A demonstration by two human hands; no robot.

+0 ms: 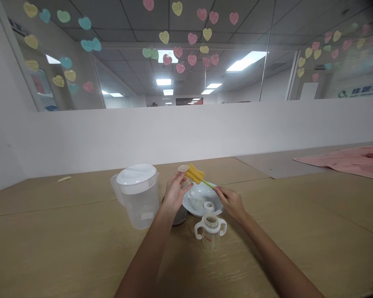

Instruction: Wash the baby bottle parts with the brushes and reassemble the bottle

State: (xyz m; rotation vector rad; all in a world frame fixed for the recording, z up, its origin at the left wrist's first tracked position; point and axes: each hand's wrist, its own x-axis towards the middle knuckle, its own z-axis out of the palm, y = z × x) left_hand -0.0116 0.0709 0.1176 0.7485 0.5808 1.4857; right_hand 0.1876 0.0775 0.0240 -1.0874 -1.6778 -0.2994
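My left hand (pixel 174 192) is raised over the bowl's left side, its fingers closed on a small clear round cap (pixel 183 168). My right hand (pixel 233 203) grips the thin green handle of a yellow sponge brush (pixel 195 174), whose sponge head is right beside the cap; whether they touch I cannot tell. Below both hands is a white bowl (pixel 217 201) with a white ring-shaped collar (pixel 209 206) in it. In front of the bowl stands an uncovered clear baby bottle (pixel 210 236) with two white handles, upright.
A lidded translucent pitcher (pixel 141 205) stands left of my left hand. Partly hidden behind my left wrist is a dark round object (pixel 180 217). A pink cloth (pixel 345 160) lies at the far right of the table (pixel 282 223). A white wall (pixel 186 132) with windows rises behind.
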